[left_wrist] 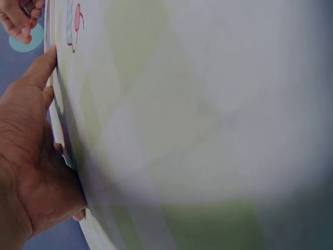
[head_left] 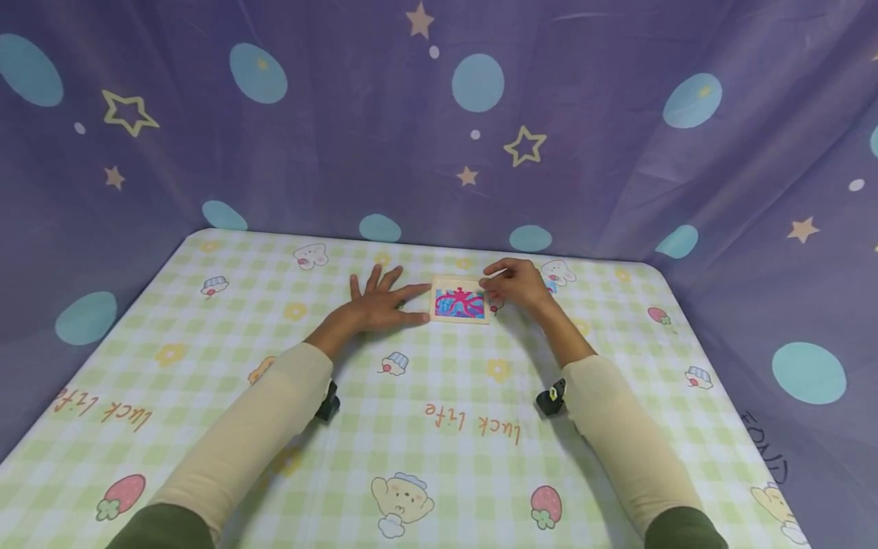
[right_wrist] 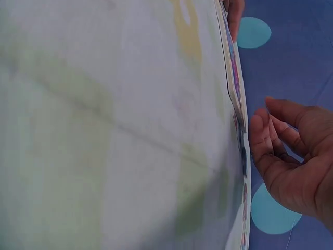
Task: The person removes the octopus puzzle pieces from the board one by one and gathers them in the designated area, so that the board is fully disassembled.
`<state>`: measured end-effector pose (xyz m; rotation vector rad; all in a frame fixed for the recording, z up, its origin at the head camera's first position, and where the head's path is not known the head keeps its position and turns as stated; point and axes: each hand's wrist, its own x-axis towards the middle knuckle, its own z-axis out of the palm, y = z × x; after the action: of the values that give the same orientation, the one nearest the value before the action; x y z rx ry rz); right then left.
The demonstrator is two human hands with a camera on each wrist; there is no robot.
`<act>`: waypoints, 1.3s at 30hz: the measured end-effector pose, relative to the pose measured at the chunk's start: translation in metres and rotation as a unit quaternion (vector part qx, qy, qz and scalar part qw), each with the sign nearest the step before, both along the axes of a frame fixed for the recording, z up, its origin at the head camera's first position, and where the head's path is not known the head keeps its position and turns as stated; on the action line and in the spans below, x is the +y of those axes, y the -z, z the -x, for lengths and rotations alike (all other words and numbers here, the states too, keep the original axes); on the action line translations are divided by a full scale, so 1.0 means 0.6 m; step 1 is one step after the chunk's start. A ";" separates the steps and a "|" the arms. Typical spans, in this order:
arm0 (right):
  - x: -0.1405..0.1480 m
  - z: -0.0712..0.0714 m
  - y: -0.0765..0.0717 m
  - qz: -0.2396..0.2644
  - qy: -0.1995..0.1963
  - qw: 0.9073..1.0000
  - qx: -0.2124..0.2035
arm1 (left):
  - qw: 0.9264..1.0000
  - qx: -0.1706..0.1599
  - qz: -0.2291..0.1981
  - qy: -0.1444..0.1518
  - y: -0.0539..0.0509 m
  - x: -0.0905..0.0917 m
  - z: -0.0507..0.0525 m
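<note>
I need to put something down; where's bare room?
Bare tablecloth lies between the left sleeve and right sleeve, in front of the framed picture, and outside each sleeve, towards the side edges. It's crowded around the picture: left hand at its left edge, right hand by its far right corner, small blue thing beside that hand.

Sleeves, one pair: left sleeve [head_left: 254, 427] and right sleeve [head_left: 624, 435], pale beige, plain, close-fitting, lightly creased, reaching to the wrists. Upper cloth, dark green: left band [head_left: 165, 528] and right band [head_left: 686, 530], meeting the beige farther up each arm. Wrist units, two, small, black, boxy: left unit [head_left: 329, 402], unmarked side showing; right unit [head_left: 551, 399], bearing a small yellowish mark, possibly a label, too small to read. Left hand [head_left: 380, 301] and right hand [head_left: 517, 284]: ungloved.
</note>
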<state>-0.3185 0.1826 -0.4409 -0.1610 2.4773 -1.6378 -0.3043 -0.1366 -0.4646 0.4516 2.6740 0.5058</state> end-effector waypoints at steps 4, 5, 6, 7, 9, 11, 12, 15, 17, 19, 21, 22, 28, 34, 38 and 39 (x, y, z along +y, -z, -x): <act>-0.008 -0.002 -0.002 -0.010 -0.026 1.000 0.005 | 1.000 -0.003 0.004 -0.004 -0.003 0.003 0.000; -0.010 -0.003 -0.003 -0.011 -0.033 0.999 0.005 | 1.000 -0.003 0.005 -0.005 -0.003 0.004 0.001; -0.013 -0.003 -0.004 -0.010 -0.041 0.999 0.004 | 1.000 -0.003 0.005 -0.005 -0.003 0.004 0.001; -0.015 -0.004 -0.005 -0.008 -0.048 0.999 0.002 | 1.000 -0.002 0.006 -0.005 -0.003 0.004 0.002; -0.021 -0.004 -0.005 -0.009 -0.061 0.998 0.005 | 1.000 -0.002 0.007 -0.006 -0.001 0.004 0.004; -0.027 -0.003 -0.003 -0.009 -0.070 0.997 0.006 | 1.000 -0.003 0.009 -0.008 0.001 0.004 0.006; -0.029 -0.002 -0.001 -0.011 -0.074 0.997 0.006 | 1.000 -0.004 0.009 -0.008 0.002 0.004 0.007; -0.035 0.000 0.005 -0.015 -0.082 0.997 0.002 | 1.000 -0.005 0.011 -0.009 0.006 0.006 0.009; -0.037 0.000 0.008 -0.019 -0.086 0.996 -0.005 | 1.000 -0.005 0.012 -0.008 0.008 0.007 0.009; -0.039 0.000 0.009 -0.023 -0.090 0.996 -0.011 | 1.000 -0.005 0.014 -0.007 0.009 0.008 0.009; -0.038 -0.001 0.009 -0.029 -0.095 0.995 -0.018 | 1.000 -0.005 0.017 -0.008 0.008 0.009 0.009; -0.038 -0.001 0.009 -0.030 -0.098 0.995 -0.020 | 1.000 -0.005 0.018 -0.008 0.007 0.009 0.008; -0.039 0.003 0.007 -0.038 -0.131 0.990 -0.036 | 1.000 -0.005 0.017 -0.006 0.001 0.010 0.002; -0.045 0.004 -0.004 -0.040 -0.159 0.985 -0.058 | 1.000 -0.004 0.012 -0.002 0.004 0.006 0.006; -0.051 0.006 -0.010 -0.047 -0.166 0.983 -0.070 | 1.000 -0.005 0.007 -0.003 0.003 0.004 0.006; -0.052 0.006 -0.011 -0.050 -0.167 0.982 -0.072 | 1.000 -0.005 0.006 -0.004 0.004 0.004 0.006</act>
<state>-0.3222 0.1511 -0.4341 -0.4054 2.2690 -1.3358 -0.3080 -0.1344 -0.4668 0.4339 2.6692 0.4916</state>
